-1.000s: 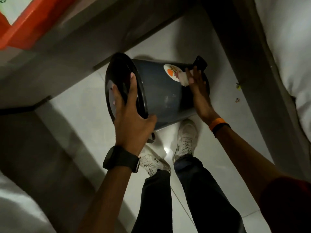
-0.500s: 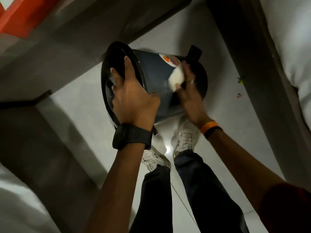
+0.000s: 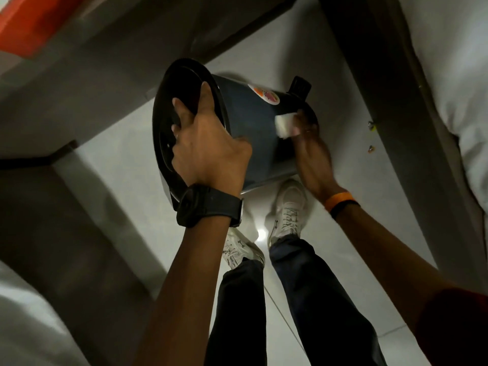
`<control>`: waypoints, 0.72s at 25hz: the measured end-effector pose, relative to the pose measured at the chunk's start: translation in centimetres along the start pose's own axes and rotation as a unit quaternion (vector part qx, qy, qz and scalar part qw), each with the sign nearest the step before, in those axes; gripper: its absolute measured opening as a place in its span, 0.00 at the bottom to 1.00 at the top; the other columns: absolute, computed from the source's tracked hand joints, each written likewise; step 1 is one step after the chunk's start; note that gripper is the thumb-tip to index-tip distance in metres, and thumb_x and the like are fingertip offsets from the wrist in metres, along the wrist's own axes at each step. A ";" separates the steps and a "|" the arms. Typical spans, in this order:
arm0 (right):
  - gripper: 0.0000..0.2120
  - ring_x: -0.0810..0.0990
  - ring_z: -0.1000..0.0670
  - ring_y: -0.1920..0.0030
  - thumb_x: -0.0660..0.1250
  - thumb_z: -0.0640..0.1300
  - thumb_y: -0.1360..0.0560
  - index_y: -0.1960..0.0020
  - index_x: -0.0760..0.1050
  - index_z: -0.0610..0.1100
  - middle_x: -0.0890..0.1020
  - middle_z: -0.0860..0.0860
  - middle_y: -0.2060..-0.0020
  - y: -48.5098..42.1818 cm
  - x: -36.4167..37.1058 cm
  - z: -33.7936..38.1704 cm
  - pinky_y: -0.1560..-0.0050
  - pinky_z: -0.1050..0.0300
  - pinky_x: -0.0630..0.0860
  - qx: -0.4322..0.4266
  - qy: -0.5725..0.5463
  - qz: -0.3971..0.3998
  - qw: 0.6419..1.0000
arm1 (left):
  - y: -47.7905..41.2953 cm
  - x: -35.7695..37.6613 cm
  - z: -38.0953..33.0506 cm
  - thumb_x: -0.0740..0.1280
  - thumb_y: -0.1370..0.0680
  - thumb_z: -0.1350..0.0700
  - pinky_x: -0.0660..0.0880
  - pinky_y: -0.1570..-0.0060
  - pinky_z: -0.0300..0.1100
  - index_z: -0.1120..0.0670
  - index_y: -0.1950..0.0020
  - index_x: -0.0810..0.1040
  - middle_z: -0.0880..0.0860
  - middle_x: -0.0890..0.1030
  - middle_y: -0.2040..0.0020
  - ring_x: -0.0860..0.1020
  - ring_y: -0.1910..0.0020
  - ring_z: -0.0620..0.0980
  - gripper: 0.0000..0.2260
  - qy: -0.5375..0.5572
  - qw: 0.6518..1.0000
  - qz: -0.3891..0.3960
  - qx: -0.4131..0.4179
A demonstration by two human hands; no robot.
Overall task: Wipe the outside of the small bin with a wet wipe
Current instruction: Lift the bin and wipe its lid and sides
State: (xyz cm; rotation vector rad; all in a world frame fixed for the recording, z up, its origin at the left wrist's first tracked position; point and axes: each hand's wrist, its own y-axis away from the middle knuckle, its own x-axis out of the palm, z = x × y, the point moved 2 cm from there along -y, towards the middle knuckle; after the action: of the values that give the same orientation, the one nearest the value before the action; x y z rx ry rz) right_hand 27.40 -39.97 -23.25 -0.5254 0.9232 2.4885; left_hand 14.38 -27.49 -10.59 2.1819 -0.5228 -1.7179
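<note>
The small dark blue-grey bin (image 3: 253, 128) is held in the air, tipped on its side, its black lid facing left and its black pedal sticking up at the right. A round orange-and-white sticker (image 3: 264, 94) sits on its upper wall. My left hand (image 3: 208, 151) grips the lid rim, fingers curled over the edge. My right hand (image 3: 311, 151), blurred, presses a folded white wet wipe (image 3: 285, 125) against the bin's side near its base.
Below the bin are my two white shoes (image 3: 289, 207) and dark trousers on a pale tiled floor (image 3: 111, 180). A bed with white bedding (image 3: 454, 75) runs along the right. Dark furniture edges cross the top and left; an orange object (image 3: 29, 25) lies at top left.
My right hand has slid the wipe along the bin's wall, from beside the sticker down toward the base. My left hand has shifted its grip on the lid rim; the bin has tilted a little.
</note>
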 end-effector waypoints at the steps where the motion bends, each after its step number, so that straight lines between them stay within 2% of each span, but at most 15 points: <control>1: 0.31 0.52 0.50 0.17 0.48 0.58 0.16 0.17 0.53 0.46 0.57 0.48 0.18 1.4 1.3 1.7 0.16 0.44 0.51 -0.073 0.024 0.008 0.997 | -0.1 0.0 -0.3 0.73 0.29 0.52 0.74 0.36 0.63 0.42 0.21 0.58 0.57 0.59 0.19 0.71 0.28 0.67 0.40 -0.001 1.000 0.000 0.002; 3: 0.33 0.47 0.47 0.16 0.46 0.59 0.16 0.17 0.46 0.45 0.49 0.47 0.17 4.3 3.7 4.0 0.16 0.44 0.48 -0.245 0.109 0.042 0.962 | -0.1 -0.2 -0.8 0.73 0.28 0.48 0.74 0.36 0.63 0.43 0.21 0.59 0.57 0.61 0.19 0.71 0.28 0.67 0.38 -0.006 1.000 -0.005 0.005; 4: 0.33 0.46 0.46 0.16 0.44 0.60 0.16 0.17 0.44 0.45 0.46 0.47 0.17 4.7 4.2 3.9 0.16 0.43 0.46 -0.296 0.159 0.045 0.941 | -0.3 -0.3 -0.9 0.74 0.28 0.46 0.74 0.37 0.62 0.43 0.21 0.59 0.57 0.62 0.20 0.72 0.28 0.66 0.38 -0.009 1.000 -0.007 0.005; 5: 0.33 0.46 0.46 0.16 0.43 0.60 0.16 0.17 0.42 0.46 0.45 0.46 0.17 4.2 4.0 3.0 0.16 0.43 0.46 -0.303 0.205 0.032 0.930 | -0.5 -0.4 -0.9 0.74 0.28 0.46 0.75 0.37 0.61 0.42 0.21 0.60 0.57 0.63 0.20 0.72 0.29 0.66 0.38 -0.012 1.000 -0.009 0.003; 6: 0.33 0.46 0.46 0.16 0.43 0.60 0.16 0.17 0.40 0.47 0.45 0.46 0.17 3.1 3.3 1.5 0.16 0.43 0.45 -0.259 0.234 0.014 0.937 | -0.7 -0.5 -0.8 0.73 0.28 0.47 0.75 0.39 0.61 0.42 0.21 0.60 0.57 0.64 0.21 0.73 0.30 0.66 0.38 -0.016 1.000 -0.012 0.002; 8: 0.33 0.44 0.48 0.16 0.47 0.59 0.15 0.17 0.40 0.48 0.44 0.48 0.16 1.0 1.4 -1.7 0.16 0.41 0.44 -0.061 0.221 0.001 0.973 | -0.8 -0.5 -1.0 0.73 0.29 0.49 0.76 0.41 0.59 0.42 0.22 0.60 0.56 0.65 0.21 0.74 0.32 0.65 0.38 -0.023 1.000 -0.019 0.004; 9: 0.33 0.42 0.48 0.16 0.48 0.59 0.15 0.17 0.40 0.48 0.44 0.48 0.16 0.2 0.5 -3.1 0.17 0.41 0.43 0.039 0.163 0.009 0.986 | -0.7 -0.5 -1.2 0.73 0.29 0.49 0.76 0.42 0.58 0.41 0.22 0.61 0.56 0.65 0.21 0.75 0.32 0.64 0.38 -0.025 0.999 -0.022 0.008; 10: 0.32 0.42 0.48 0.16 0.49 0.59 0.15 0.16 0.42 0.48 0.43 0.49 0.16 -0.1 0.0 -4.0 0.17 0.40 0.43 0.103 0.094 0.011 0.990 | -0.5 -0.3 -1.6 0.74 0.30 0.48 0.77 0.43 0.58 0.41 0.22 0.61 0.55 0.66 0.21 0.76 0.33 0.64 0.38 -0.029 0.999 -0.027 0.015; 11: 0.32 0.41 0.48 0.16 0.50 0.59 0.15 0.17 0.44 0.49 0.44 0.50 0.16 0.0 0.0 -3.9 0.17 0.40 0.43 0.116 0.042 0.009 0.992 | -0.5 -0.2 -1.9 0.74 0.30 0.47 0.77 0.44 0.57 0.41 0.23 0.62 0.55 0.67 0.22 0.76 0.33 0.64 0.38 -0.035 0.998 -0.034 0.024; 12: 0.32 0.41 0.48 0.16 0.50 0.61 0.16 0.17 0.46 0.50 0.44 0.50 0.16 0.7 0.3 -3.0 0.17 0.40 0.44 0.083 0.018 0.009 0.996 | -0.6 -0.2 -2.1 0.74 0.30 0.46 0.77 0.44 0.57 0.41 0.23 0.62 0.55 0.68 0.22 0.77 0.34 0.63 0.37 -0.038 0.998 -0.044 0.032; 14: 0.36 0.41 0.49 0.16 0.48 0.65 0.18 0.16 0.46 0.49 0.43 0.50 0.16 3.4 1.6 -0.4 0.16 0.42 0.43 -0.071 0.044 0.032 0.996 | -1.0 -0.5 -1.9 0.73 0.29 0.45 0.77 0.45 0.55 0.42 0.23 0.65 0.54 0.71 0.24 0.78 0.35 0.61 0.35 -0.019 0.997 -0.065 0.044; 16: 0.37 0.41 0.49 0.16 0.45 0.67 0.18 0.16 0.46 0.48 0.42 0.48 0.17 5.9 2.8 1.8 0.16 0.45 0.41 -0.198 0.107 0.059 0.973 | -1.4 -0.9 -1.2 0.72 0.27 0.43 0.77 0.44 0.51 0.45 0.24 0.68 0.53 0.74 0.26 0.79 0.34 0.58 0.33 0.016 0.994 -0.088 0.058; 17: 0.36 0.41 0.48 0.16 0.43 0.66 0.18 0.16 0.45 0.48 0.42 0.47 0.17 6.1 3.0 2.4 0.16 0.45 0.41 -0.212 0.132 0.056 0.967 | -1.4 -0.9 -0.7 0.72 0.28 0.41 0.77 0.42 0.50 0.45 0.24 0.68 0.53 0.74 0.26 0.78 0.33 0.57 0.33 0.033 0.994 -0.086 0.064; 18: 0.35 0.42 0.48 0.16 0.43 0.65 0.18 0.16 0.45 0.48 0.42 0.47 0.17 5.4 2.7 3.0 0.16 0.44 0.40 -0.190 0.139 0.048 0.971 | -1.1 -0.9 -0.2 0.73 0.28 0.40 0.76 0.39 0.49 0.45 0.23 0.66 0.53 0.73 0.25 0.77 0.31 0.56 0.35 0.045 0.994 -0.070 0.072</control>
State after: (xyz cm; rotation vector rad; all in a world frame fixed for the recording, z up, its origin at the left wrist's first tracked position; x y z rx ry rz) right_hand 21.83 -40.93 -19.65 -0.9964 0.5740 2.7409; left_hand 14.45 -26.11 -10.26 2.4373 -0.4939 -1.6892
